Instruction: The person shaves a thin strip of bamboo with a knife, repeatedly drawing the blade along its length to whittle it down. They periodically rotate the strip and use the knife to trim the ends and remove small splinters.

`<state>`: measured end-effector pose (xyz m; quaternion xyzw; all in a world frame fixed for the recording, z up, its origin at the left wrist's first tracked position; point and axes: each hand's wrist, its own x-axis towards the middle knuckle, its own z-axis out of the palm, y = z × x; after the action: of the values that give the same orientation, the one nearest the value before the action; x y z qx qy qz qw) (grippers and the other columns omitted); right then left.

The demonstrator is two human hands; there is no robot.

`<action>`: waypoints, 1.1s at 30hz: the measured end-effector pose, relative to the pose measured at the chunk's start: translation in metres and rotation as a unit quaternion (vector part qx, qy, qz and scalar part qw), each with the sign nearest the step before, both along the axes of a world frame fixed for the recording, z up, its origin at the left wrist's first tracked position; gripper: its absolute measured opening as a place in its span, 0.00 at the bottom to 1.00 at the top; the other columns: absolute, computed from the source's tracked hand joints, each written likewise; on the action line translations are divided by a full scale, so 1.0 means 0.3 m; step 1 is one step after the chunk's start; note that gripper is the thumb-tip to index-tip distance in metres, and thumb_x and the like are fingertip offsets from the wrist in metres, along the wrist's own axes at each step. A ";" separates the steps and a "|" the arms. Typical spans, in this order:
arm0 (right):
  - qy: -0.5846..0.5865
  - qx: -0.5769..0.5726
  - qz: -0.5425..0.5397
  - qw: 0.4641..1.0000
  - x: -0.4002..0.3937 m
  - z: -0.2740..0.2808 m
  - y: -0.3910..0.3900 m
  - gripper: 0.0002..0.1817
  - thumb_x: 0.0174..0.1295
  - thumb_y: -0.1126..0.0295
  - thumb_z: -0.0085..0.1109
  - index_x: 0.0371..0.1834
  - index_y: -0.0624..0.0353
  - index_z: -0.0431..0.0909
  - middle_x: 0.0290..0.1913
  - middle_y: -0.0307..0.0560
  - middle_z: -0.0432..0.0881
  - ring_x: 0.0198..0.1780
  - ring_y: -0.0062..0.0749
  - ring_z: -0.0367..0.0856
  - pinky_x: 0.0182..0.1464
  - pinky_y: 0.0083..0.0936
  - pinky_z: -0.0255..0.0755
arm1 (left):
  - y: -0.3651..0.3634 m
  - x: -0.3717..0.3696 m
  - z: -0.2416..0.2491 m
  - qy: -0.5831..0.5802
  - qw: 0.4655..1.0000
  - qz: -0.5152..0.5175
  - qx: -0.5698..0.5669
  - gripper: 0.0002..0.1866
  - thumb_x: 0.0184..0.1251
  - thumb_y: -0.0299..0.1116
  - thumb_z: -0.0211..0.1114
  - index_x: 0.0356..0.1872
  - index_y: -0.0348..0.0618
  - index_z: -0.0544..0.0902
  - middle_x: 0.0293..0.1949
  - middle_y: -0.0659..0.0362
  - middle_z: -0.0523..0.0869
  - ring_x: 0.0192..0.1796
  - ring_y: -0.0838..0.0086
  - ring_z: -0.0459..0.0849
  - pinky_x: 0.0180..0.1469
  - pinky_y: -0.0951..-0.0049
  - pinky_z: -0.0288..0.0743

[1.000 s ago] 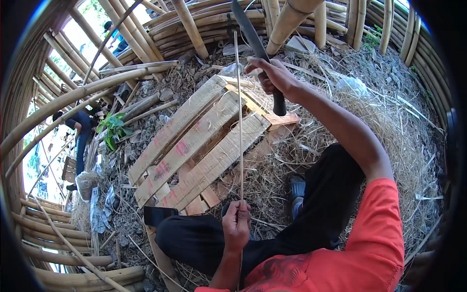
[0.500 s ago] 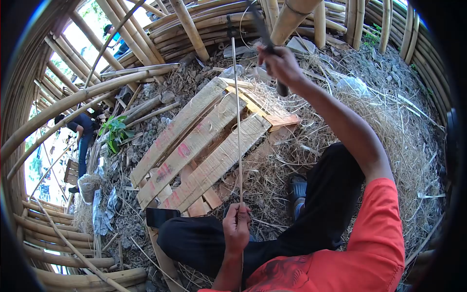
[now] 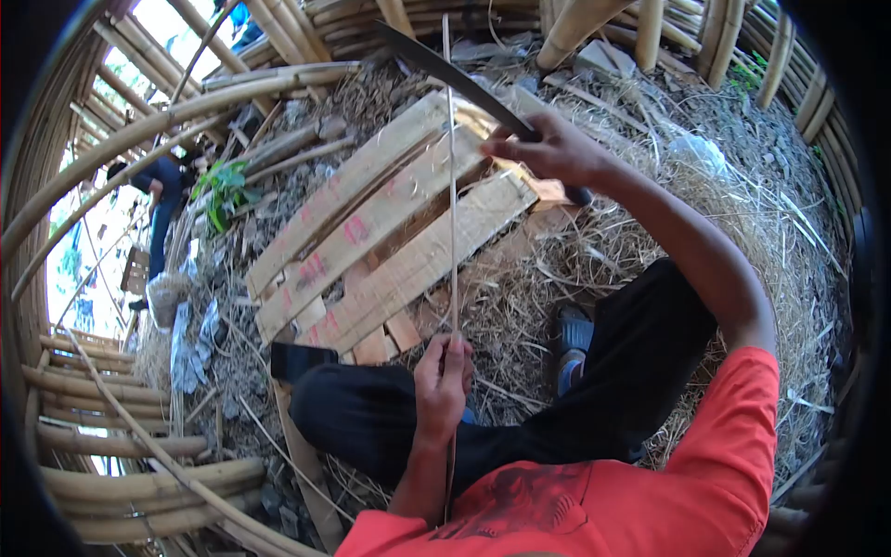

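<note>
Upright in front of me stands a long thin bamboo strip (image 3: 454, 232), and my left hand (image 3: 442, 381) is closed round its lower part. My right hand (image 3: 555, 153) grips the dark handle of a long machete (image 3: 455, 76). Its blade points up and to the left, crossing the strip near the upper end. Whether blade and strip touch, I cannot tell. Beyond my hands a pallet of pale wooden slats (image 3: 371, 237) with red marks lies tilted on the ground.
Near my left knee is a black phone (image 3: 302, 360). Bamboo poles (image 3: 158, 121) curve along the left, with a stooping person (image 3: 160, 204) beyond them. Dry shavings (image 3: 715, 251) cover the ground at right. A green plant (image 3: 223, 193) grows left of the pallet.
The machete has swung down to the left, from above to a slant across the strip. My left hand and the strip appear higher in view, and the view has shifted.
</note>
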<state>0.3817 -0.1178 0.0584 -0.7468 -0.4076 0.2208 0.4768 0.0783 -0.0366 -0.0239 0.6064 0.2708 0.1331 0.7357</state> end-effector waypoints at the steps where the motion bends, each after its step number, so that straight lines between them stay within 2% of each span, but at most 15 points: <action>1: 0.045 0.001 0.047 0.998 -0.064 0.013 0.014 0.25 0.60 0.43 0.63 0.34 0.58 0.84 0.16 0.30 0.66 0.18 0.15 0.64 0.22 0.22 0.57 | -0.003 0.009 0.007 -0.004 1.000 -0.005 -0.004 0.13 0.78 0.40 0.50 0.36 0.42 0.73 0.18 0.71 0.62 0.17 0.89 0.56 0.18 0.83 0.49; 3: 0.034 -0.004 0.102 0.994 -0.136 0.021 0.050 0.24 0.61 0.45 0.62 0.33 0.59 0.83 0.16 0.30 0.67 0.17 0.15 0.63 0.21 0.21 0.57 | -0.005 0.030 0.023 -0.013 0.999 -0.018 -0.024 0.13 0.78 0.41 0.49 0.37 0.42 0.72 0.17 0.71 0.61 0.16 0.89 0.55 0.17 0.83 0.47; 5: 0.033 0.016 0.098 0.994 -0.161 0.021 0.065 0.23 0.63 0.47 0.61 0.32 0.60 0.83 0.16 0.30 0.67 0.17 0.15 0.63 0.21 0.21 0.57 | -0.013 0.031 0.035 -0.008 0.998 -0.035 -0.060 0.13 0.78 0.41 0.49 0.38 0.43 0.72 0.17 0.70 0.60 0.16 0.89 0.54 0.16 0.83 0.47; 7: 0.048 0.046 0.086 0.994 -0.150 0.007 0.081 0.23 0.64 0.48 0.61 0.32 0.61 0.83 0.16 0.30 0.66 0.17 0.16 0.63 0.22 0.21 0.56 | -0.011 0.014 0.028 -0.015 0.996 -0.045 -0.078 0.13 0.79 0.42 0.48 0.38 0.44 0.72 0.17 0.70 0.60 0.16 0.89 0.54 0.16 0.83 0.46; 9: 0.060 0.104 0.010 0.993 -0.123 -0.022 0.105 0.23 0.65 0.48 0.59 0.33 0.60 0.84 0.15 0.28 0.64 0.17 0.14 0.62 0.21 0.22 0.55 | -0.010 -0.008 0.009 -0.023 0.994 -0.054 -0.091 0.14 0.79 0.43 0.47 0.38 0.44 0.72 0.17 0.70 0.59 0.16 0.88 0.53 0.16 0.83 0.46; 11: 0.116 0.091 -0.001 0.989 -0.108 0.004 0.090 0.23 0.65 0.48 0.59 0.32 0.59 0.83 0.15 0.30 0.66 0.19 0.16 0.64 0.23 0.24 0.57 | -0.003 -0.026 -0.007 -0.027 0.993 -0.062 -0.096 0.15 0.79 0.44 0.46 0.38 0.44 0.71 0.17 0.70 0.58 0.15 0.88 0.53 0.16 0.83 0.46; 13: 0.018 0.030 0.058 0.998 -0.125 0.017 0.061 0.21 0.63 0.50 0.61 0.29 0.59 0.82 0.15 0.32 0.68 0.19 0.19 0.65 0.24 0.28 0.59 | 0.007 -0.025 0.011 -0.047 0.994 -0.046 -0.091 0.14 0.79 0.44 0.46 0.38 0.44 0.71 0.17 0.70 0.58 0.15 0.88 0.51 0.16 0.83 0.46; 14: -0.095 -0.009 0.149 0.984 -0.136 0.034 0.050 0.19 0.62 0.53 0.62 0.26 0.59 0.80 0.15 0.37 0.71 0.19 0.24 0.67 0.24 0.29 0.60 | 0.011 -0.022 0.028 -0.058 0.994 -0.035 -0.087 0.14 0.79 0.44 0.46 0.38 0.45 0.70 0.17 0.70 0.57 0.15 0.88 0.51 0.15 0.82 0.46; 15: -0.170 -0.013 0.209 0.963 -0.148 0.004 0.052 0.15 0.58 0.58 0.62 0.24 0.58 0.79 0.16 0.43 0.74 0.18 0.33 0.74 0.25 0.34 0.65 | 0.015 -0.018 0.049 -0.065 0.993 -0.032 -0.089 0.14 0.79 0.44 0.46 0.39 0.45 0.70 0.16 0.70 0.57 0.15 0.88 0.51 0.15 0.82 0.45; 17: -0.329 -0.026 0.239 0.913 -0.219 -0.012 0.049 0.11 0.54 0.60 0.61 0.23 0.56 0.78 0.18 0.48 0.78 0.22 0.43 0.80 0.27 0.39 0.71 | 0.018 -0.007 0.081 -0.079 0.992 -0.026 -0.096 0.14 0.79 0.45 0.46 0.39 0.45 0.69 0.16 0.70 0.57 0.14 0.88 0.50 0.15 0.82 0.44; 19: -0.366 -0.092 0.240 0.895 -0.298 -0.040 0.066 0.08 0.50 0.62 0.61 0.24 0.54 0.79 0.20 0.49 0.79 0.24 0.48 0.82 0.28 0.43 0.74 | 0.019 -0.011 0.075 -0.095 0.986 -0.036 -0.133 0.14 0.79 0.45 0.46 0.39 0.46 0.69 0.15 0.71 0.56 0.14 0.88 0.49 0.15 0.82 0.44; 23: -0.372 -0.128 0.240 0.887 -0.352 -0.037 0.082 0.07 0.49 0.64 0.59 0.28 0.54 0.79 0.20 0.48 0.80 0.25 0.45 0.83 0.28 0.42 0.75 | 0.022 -0.025 0.068 -0.103 0.976 -0.052 -0.184 0.14 0.79 0.45 0.46 0.39 0.47 0.69 0.14 0.71 0.54 0.14 0.87 0.48 0.15 0.81 0.43; 24: -0.406 -0.084 0.228 0.881 -0.340 -0.054 0.085 0.07 0.52 0.65 0.58 0.28 0.55 0.79 0.20 0.48 0.80 0.24 0.43 0.83 0.27 0.40 0.75 | 0.020 -0.024 0.072 -0.094 0.978 -0.044 -0.182 0.14 0.79 0.45 0.46 0.39 0.47 0.69 0.14 0.71 0.54 0.14 0.87 0.48 0.15 0.81 0.43; 28: -0.448 -0.064 0.161 0.877 -0.294 -0.077 0.103 0.05 0.55 0.68 0.55 0.27 0.57 0.76 0.17 0.47 0.78 0.22 0.41 0.82 0.24 0.37 0.74 | 0.025 -0.019 0.090 -0.101 0.982 -0.022 -0.160 0.13 0.79 0.43 0.46 0.38 0.47 0.69 0.14 0.72 0.55 0.14 0.87 0.48 0.15 0.81 0.44; 33: -0.488 -0.052 0.102 0.865 -0.210 -0.081 0.115 0.06 0.57 0.68 0.54 0.29 0.58 0.75 0.18 0.48 0.78 0.23 0.40 0.83 0.25 0.38 0.75 | 0.022 -0.019 0.094 -0.114 0.986 0.012 -0.124 0.11 0.80 0.40 0.45 0.37 0.47 0.69 0.15 0.72 0.55 0.14 0.88 0.47 0.14 0.82 0.44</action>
<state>0.3187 -0.0833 0.0342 -0.7374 -0.6499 -0.1039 0.1521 0.0728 -0.0301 0.0044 0.4877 0.2069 0.1761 0.8296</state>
